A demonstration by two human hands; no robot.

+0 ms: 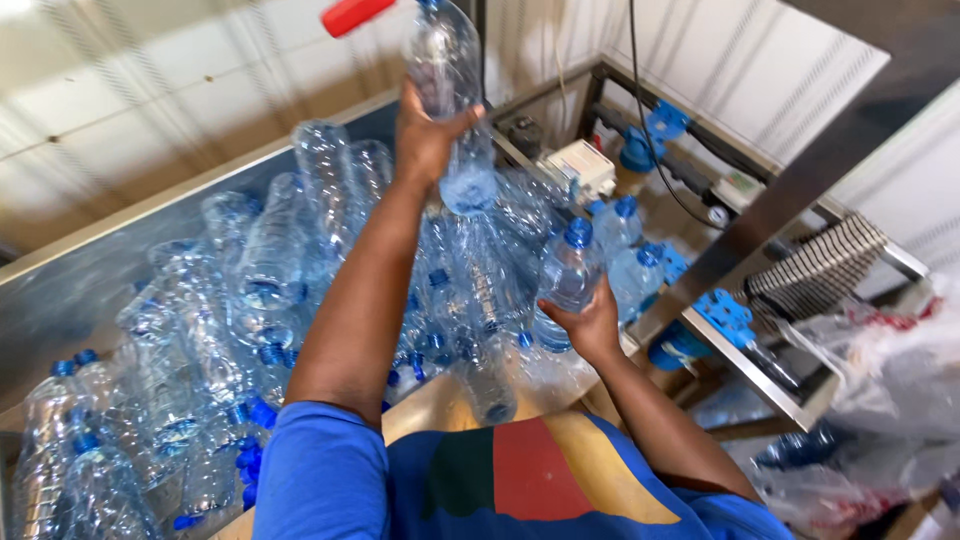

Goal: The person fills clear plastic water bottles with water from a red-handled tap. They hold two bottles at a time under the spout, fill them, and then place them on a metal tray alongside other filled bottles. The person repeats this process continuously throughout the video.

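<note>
Blue sleeve (320,470) nearest; L hand (425,135) fingers clamped on raised bottle (452,100), R hand (590,325) fingers round capped bottle (570,270).

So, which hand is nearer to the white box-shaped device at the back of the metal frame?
Left. The left hand, gripping a raised clear plastic bottle, is beside the white device; the right hand is lower, farther away.

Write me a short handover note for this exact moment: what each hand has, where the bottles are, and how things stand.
Left hand: raised, gripping an uncapped clear plastic bottle upside down near a red nozzle.
Right hand: low, holding an upright clear plastic bottle with a blue cap.
Heap of clear plastic bottles, many blue-capped, fills the steel bin on the left side.
Done: two bottles are in hand.
Left: the whole heap sits untouched in the bin.
</note>
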